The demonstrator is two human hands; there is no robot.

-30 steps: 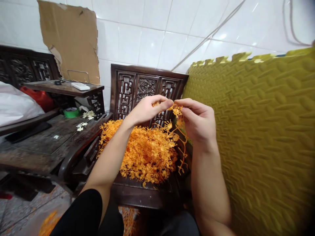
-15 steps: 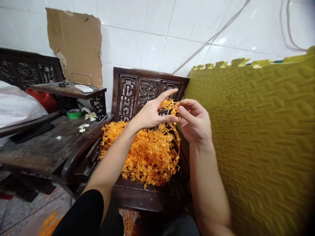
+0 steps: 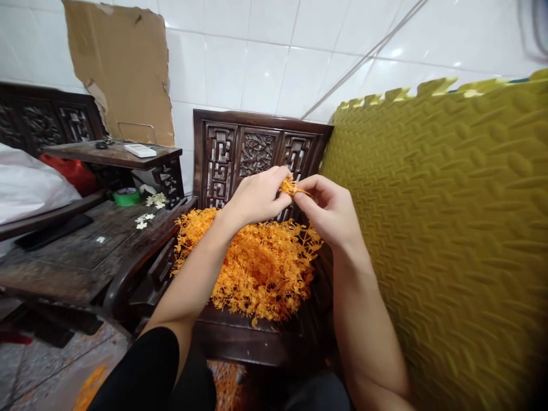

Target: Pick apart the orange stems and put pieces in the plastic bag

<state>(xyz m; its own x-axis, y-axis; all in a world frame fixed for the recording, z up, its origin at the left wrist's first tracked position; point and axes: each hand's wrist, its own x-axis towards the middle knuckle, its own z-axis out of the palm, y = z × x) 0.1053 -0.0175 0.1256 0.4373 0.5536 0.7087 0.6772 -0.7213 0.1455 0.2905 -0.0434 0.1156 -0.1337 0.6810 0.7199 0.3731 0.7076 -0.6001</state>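
Note:
My left hand [image 3: 262, 193] is closed around a small bunch of orange plastic flower pieces [image 3: 287, 186], held up above the chair seat. Thumb and fingertips of my right hand [image 3: 327, 205] pinch the thin orange stem end at the bunch's right side. Below both hands a large heap of the same orange pieces [image 3: 261, 268], thin-stemmed and tangled, covers much of the dark carved wooden chair [image 3: 240, 342]. The fingers of my left hand partly hide the bunch.
A thick yellow-green foam mat [image 3: 436, 217] stands close at the right. On the left, a dark wooden side table [image 3: 64, 251] bears green tape [image 3: 127, 196] and white flower pieces [image 3: 156, 200]. Cardboard [image 3: 124, 68] leans on the tiled wall. Orange pieces lie in a bag on the floor.
My left hand has closed from a wide spread onto the orange bunch. A long strand that hung from the hands has dropped away from them. My right hand has shifted slightly left.

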